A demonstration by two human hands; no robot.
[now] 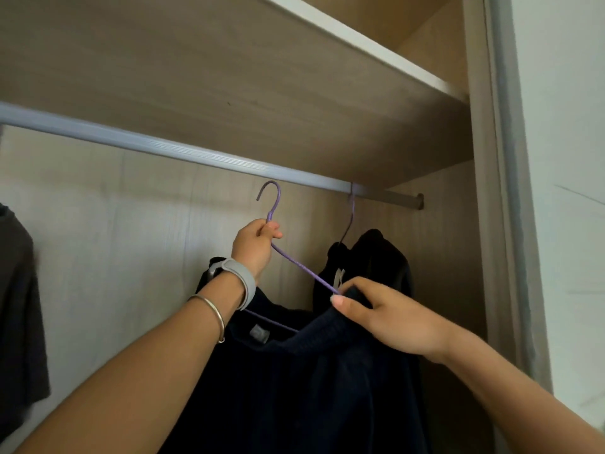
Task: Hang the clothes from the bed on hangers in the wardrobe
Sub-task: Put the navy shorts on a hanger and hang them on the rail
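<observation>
**Dark garment held up on a purple hanger, just under the wardrobe rail**

Both arms reach up into the wardrobe. The left hand (255, 245) is closed round the neck of a purple hanger (296, 262), just below its hook, which points up and sits clear of the silver rail (183, 151), a little beneath it. A grey wristband (240, 276) and a thin bangle (212, 311) sit on that forearm.

The right hand (376, 311) pinches the right shoulder of the hanger together with the edge of a dark navy garment (294, 388), thumb on the near side, fingers curled over the cloth. The garment hangs down from the hanger between the two arms, its neckline open and a small grey label showing inside.

Farther right, a second purple hanger (351, 217) is hooked on the rail near its end bracket and carries a black garment (379, 257). At the far left edge a brownish-grey piece of clothing (19, 290) hangs down. A wooden shelf (229, 77) spans above the rail.
</observation>
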